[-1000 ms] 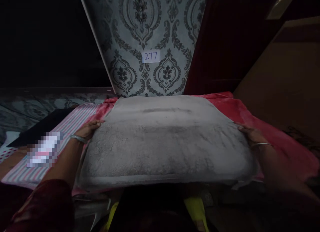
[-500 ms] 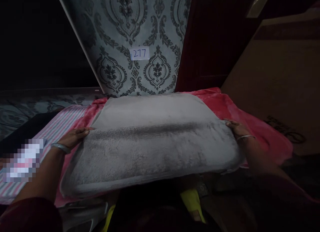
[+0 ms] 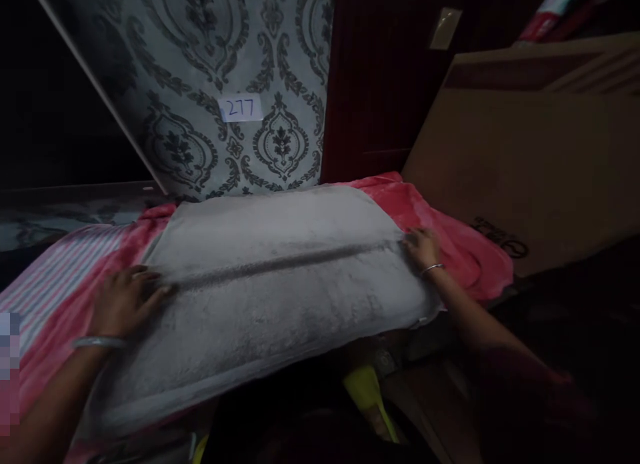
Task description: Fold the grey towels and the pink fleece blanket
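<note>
Atop the red blanket (image 3: 463,247) lies the grey cloth (image 3: 290,301); our left hand (image 3: 120,304) rests spread at its edge; whether our right hand (image 3: 424,248) grips, we cannot tell. Uneven tugging might skew it.

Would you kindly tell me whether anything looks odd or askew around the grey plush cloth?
I see nothing spilled or torn. The grey plush cloth shows a dark band slanting across it between the left hand and the right hand, perhaps a fold or shadow, which breaks its otherwise paler surface.
</note>
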`<state>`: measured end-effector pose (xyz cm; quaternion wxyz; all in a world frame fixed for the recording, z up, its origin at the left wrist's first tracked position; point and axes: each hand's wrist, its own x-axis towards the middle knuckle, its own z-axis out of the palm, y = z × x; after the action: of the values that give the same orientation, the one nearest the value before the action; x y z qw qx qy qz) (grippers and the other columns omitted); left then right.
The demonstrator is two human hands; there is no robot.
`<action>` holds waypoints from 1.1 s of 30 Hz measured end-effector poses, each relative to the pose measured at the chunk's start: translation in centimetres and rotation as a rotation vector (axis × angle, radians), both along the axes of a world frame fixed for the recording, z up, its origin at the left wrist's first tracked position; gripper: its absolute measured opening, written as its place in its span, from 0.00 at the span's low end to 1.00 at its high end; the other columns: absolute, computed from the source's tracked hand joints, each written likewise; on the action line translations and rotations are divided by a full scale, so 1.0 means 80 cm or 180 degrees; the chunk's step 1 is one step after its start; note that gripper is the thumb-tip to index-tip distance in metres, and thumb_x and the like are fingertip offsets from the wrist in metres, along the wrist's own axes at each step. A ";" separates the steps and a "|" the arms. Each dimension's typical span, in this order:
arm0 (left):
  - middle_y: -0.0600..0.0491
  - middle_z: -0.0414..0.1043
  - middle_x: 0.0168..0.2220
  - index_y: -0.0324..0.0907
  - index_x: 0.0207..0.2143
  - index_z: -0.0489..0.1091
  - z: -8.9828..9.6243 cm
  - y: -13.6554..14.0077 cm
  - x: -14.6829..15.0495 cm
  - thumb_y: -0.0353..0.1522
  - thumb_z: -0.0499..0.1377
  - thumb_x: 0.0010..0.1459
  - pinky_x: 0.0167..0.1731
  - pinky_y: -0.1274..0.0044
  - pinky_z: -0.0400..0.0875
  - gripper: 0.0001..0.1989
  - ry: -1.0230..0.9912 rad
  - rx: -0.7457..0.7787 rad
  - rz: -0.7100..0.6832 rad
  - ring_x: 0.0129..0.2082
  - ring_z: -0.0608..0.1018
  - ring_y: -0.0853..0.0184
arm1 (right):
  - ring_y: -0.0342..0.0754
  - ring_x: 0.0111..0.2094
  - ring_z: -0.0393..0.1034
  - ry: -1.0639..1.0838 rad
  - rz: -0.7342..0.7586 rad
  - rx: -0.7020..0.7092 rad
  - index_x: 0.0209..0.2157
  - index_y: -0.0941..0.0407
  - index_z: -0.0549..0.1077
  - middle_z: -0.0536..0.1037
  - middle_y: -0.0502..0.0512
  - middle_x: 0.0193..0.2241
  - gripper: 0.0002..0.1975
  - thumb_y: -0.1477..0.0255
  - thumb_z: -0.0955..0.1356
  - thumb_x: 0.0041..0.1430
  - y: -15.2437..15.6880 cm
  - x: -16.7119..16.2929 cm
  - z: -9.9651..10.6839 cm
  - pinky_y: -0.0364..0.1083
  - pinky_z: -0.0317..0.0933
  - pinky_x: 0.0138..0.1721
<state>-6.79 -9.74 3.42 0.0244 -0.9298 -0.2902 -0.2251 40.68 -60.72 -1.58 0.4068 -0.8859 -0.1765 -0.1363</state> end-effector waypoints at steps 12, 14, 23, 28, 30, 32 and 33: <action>0.40 0.79 0.38 0.43 0.31 0.73 -0.031 -0.032 0.045 0.40 0.47 0.59 0.43 0.61 0.69 0.17 0.0482 0.0360 -0.0300 0.42 0.77 0.49 | 0.58 0.52 0.63 -0.1136 0.0899 -0.1692 0.41 0.53 0.81 0.76 0.60 0.52 0.12 0.75 0.65 0.63 0.093 -0.066 -0.012 0.54 0.62 0.48; 0.38 0.78 0.36 0.42 0.30 0.72 -0.030 -0.033 0.043 0.38 0.46 0.60 0.41 0.62 0.69 0.18 0.0317 0.0392 -0.0274 0.39 0.77 0.49 | 0.56 0.49 0.65 -0.1179 0.0863 -0.1689 0.38 0.54 0.80 0.79 0.60 0.47 0.11 0.75 0.65 0.64 0.093 -0.065 -0.016 0.52 0.62 0.46; 0.44 0.71 0.28 0.45 0.26 0.67 -0.020 -0.046 0.025 0.36 0.49 0.61 0.35 0.67 0.65 0.13 -0.0649 0.0599 -0.0248 0.32 0.73 0.56 | 0.55 0.43 0.72 -0.1081 0.0665 -0.0891 0.39 0.56 0.75 0.80 0.62 0.39 0.13 0.75 0.60 0.64 0.081 -0.070 -0.014 0.50 0.65 0.45; 0.48 0.65 0.24 0.46 0.23 0.63 0.020 -0.067 0.007 0.39 0.48 0.62 0.30 0.70 0.61 0.16 -0.0779 0.0583 -0.0235 0.29 0.71 0.59 | 0.56 0.41 0.74 -0.1288 0.0690 -0.0509 0.37 0.54 0.74 0.80 0.61 0.38 0.12 0.69 0.60 0.64 0.053 -0.076 0.025 0.52 0.67 0.43; 0.48 0.64 0.24 0.46 0.22 0.63 0.038 -0.082 -0.006 0.41 0.47 0.63 0.28 0.71 0.58 0.18 -0.0858 0.0659 -0.0079 0.27 0.69 0.60 | 0.56 0.41 0.74 -0.1451 0.0744 -0.0419 0.36 0.52 0.73 0.79 0.61 0.36 0.12 0.66 0.59 0.64 0.031 -0.087 0.044 0.52 0.67 0.44; 0.49 0.64 0.24 0.46 0.22 0.63 0.056 -0.097 -0.024 0.43 0.47 0.63 0.27 0.71 0.54 0.19 -0.0909 0.0784 0.0114 0.26 0.68 0.61 | 0.56 0.39 0.74 -0.1611 0.0753 -0.0379 0.36 0.51 0.72 0.79 0.60 0.35 0.13 0.64 0.59 0.64 0.005 -0.106 0.066 0.52 0.67 0.43; 0.49 0.65 0.24 0.47 0.22 0.63 0.065 -0.103 -0.036 0.44 0.47 0.62 0.26 0.71 0.53 0.19 -0.0925 0.0826 0.0187 0.26 0.68 0.60 | 0.56 0.38 0.74 -0.1697 0.0745 -0.0384 0.35 0.51 0.72 0.79 0.60 0.34 0.13 0.62 0.59 0.64 -0.007 -0.118 0.079 0.53 0.67 0.42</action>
<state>-9.63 -18.00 8.62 0.1084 -0.8677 -0.2862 -0.3917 31.28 -61.30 4.72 0.3056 -0.8151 -0.3859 -0.3056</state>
